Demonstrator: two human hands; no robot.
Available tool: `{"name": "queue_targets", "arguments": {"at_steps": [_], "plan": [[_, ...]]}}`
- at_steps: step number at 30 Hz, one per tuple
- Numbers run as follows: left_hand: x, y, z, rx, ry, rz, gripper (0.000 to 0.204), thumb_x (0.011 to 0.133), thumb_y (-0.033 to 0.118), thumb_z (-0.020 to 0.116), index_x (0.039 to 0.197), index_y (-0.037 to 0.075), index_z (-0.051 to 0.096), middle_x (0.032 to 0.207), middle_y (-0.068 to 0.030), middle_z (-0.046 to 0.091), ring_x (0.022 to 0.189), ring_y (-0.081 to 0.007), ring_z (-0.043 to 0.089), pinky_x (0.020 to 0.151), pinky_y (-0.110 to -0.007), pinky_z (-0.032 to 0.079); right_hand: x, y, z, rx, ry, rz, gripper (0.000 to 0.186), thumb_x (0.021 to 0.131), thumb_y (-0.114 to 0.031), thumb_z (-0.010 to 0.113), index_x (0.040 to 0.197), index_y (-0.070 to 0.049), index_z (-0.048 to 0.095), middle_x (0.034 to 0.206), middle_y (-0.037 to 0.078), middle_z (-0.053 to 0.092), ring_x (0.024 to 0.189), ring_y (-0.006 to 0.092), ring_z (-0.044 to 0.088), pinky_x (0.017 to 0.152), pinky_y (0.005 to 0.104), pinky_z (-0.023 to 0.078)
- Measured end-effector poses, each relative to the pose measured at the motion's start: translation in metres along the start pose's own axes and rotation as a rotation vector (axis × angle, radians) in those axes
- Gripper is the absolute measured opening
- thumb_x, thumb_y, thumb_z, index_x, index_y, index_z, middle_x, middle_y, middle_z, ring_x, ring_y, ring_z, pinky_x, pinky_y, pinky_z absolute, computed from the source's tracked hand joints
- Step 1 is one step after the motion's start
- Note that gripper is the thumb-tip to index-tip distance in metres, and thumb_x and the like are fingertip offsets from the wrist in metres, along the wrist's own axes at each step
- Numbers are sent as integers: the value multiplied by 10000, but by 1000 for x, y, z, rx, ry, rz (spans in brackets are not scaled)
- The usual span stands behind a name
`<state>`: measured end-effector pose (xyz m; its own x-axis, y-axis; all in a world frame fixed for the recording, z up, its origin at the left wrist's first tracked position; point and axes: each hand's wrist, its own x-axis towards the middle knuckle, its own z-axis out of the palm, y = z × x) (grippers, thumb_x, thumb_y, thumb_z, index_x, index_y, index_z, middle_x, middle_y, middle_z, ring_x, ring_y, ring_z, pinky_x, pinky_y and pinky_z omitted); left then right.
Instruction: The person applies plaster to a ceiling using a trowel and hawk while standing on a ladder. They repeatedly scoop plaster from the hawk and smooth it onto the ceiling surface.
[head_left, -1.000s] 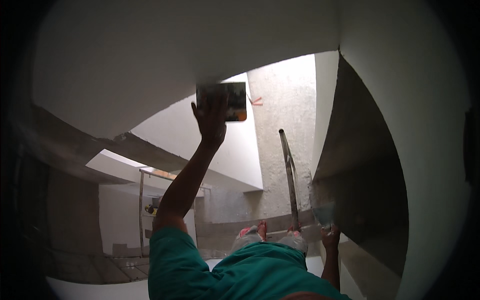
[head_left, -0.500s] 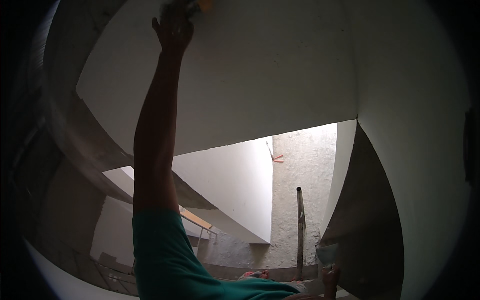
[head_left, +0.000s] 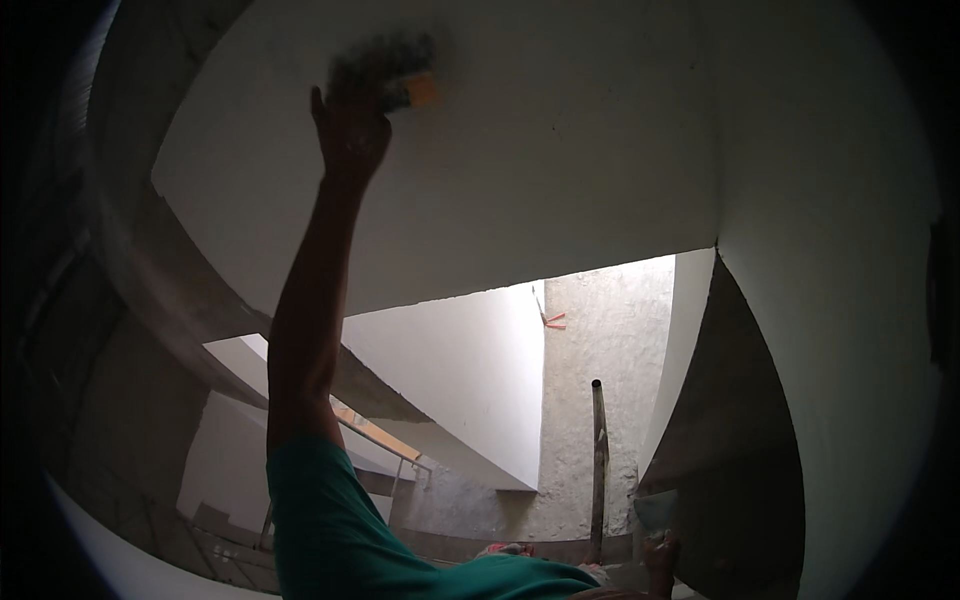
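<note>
My left arm, in a green sleeve, stretches up across a wide pale plastered surface (head_left: pixel 560 130). At its end my left hand (head_left: pixel 354 130) grips a blurred tool (head_left: pixel 423 88) with an orange part and a dark part; its exact kind is smeared by motion. The outermost finger sticks out to the left, while the others blur into the tool. Low at the right, my right hand (head_left: pixel 660 556) is closed round a scraper with a broad, greyish blade (head_left: pixel 656 510) pointing upward. Its handle is mostly hidden by the fingers.
Beyond the surface's lower edge stand a white wall (head_left: pixel 460 370) and a rough grey one (head_left: pixel 620 310). A long pole (head_left: pixel 599 460) leans there. A metal railing (head_left: pixel 395 462) lies at lower left. A smooth wall (head_left: pixel 830 200) closes the right side.
My left hand with its tool has come down from the upper edge, over the pale surface, and the elbow has bent slightly. My right hand with the scraper has hardly moved.
</note>
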<state>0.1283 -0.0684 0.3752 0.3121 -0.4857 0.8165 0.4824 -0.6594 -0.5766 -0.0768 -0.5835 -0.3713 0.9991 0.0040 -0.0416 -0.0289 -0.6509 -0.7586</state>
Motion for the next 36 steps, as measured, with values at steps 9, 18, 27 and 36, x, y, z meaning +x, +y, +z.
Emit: {"name": "queue_targets", "arguments": {"at_steps": [9,18,27,36], "plan": [[146,-76,18,-55,-90,-189,595,847,-3,437,1418,166,419,1404,-120,495,1267,-323,487,988,-586,394,-10,-35,-4,68,-60,71,306,667,-189,724,813,31,568,774,227,614,736,410,613,665,459,472],[12,-1,15,-132,-247,-177,507,917,12,402,1413,116,429,1443,-137,451,1319,-335,435,1056,-593,317,-20,-38,-19,3,-275,306,406,664,-223,765,939,15,585,921,260,590,913,444,583,789,509,473],[-213,151,-16,-272,-464,-259,823,719,22,639,1465,229,363,1530,-60,324,1380,-452,264,1046,-689,201,-10,-51,-43,97,-199,167,273,675,-135,699,825,44,556,758,218,604,714,382,611,653,442,466],[-214,129,-69,-322,-490,-65,753,770,34,651,1447,245,399,1506,-37,373,1387,-367,307,1078,-656,173,-11,-52,-38,14,-164,157,280,648,-176,705,767,34,565,721,239,602,725,439,620,602,459,462]]}}
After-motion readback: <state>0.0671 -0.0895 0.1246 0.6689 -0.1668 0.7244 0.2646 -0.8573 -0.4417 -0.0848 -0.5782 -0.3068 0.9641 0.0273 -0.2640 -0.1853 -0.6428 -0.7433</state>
